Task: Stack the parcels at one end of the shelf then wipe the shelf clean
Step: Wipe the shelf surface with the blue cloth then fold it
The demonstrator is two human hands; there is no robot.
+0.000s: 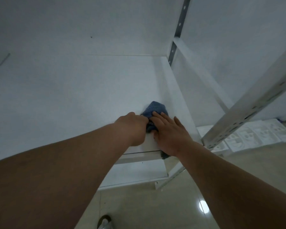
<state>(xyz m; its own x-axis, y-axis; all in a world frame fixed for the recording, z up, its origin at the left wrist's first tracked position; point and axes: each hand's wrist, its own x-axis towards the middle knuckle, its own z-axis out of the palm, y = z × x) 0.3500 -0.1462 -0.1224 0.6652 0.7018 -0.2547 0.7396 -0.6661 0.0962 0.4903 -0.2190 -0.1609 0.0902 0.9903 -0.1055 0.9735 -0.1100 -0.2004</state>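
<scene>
Pressing down on a blue cloth (154, 109) with both hands, near the right-hand end of the white shelf (73, 96). My right hand (169, 134) is laid flat, fingers spread and stretched forward, with the fingertips resting on the near part of the cloth, so it's an open palm pushing down and not any sort of pinch. My left hand (133, 127) is right beside it, touching or nearly touching, curled into a loose fist with its knuckles up against the cloth's left edge. It looks like it's bunched on a fold of the fabric, but the fingers are tucked under, so I honestly can't tell how much of the cloth it has.

Most of the cloth sticks out past my fingertips, toward the back of the shelf, and a darker bit of it shows between the two hands. It sits close to the front edge of the shelf and just left of the shelf's right side, where the metal upright (248, 106) with its row of slots runs up at an angle. A second slotted post (178, 30) stands at the far right corner.

No parcels show anywhere on the part of the shelf I can see. Below the front edge there's a lower shelf (139, 172), then glossy floor tiles (155, 209) with a round light reflection.
</scene>
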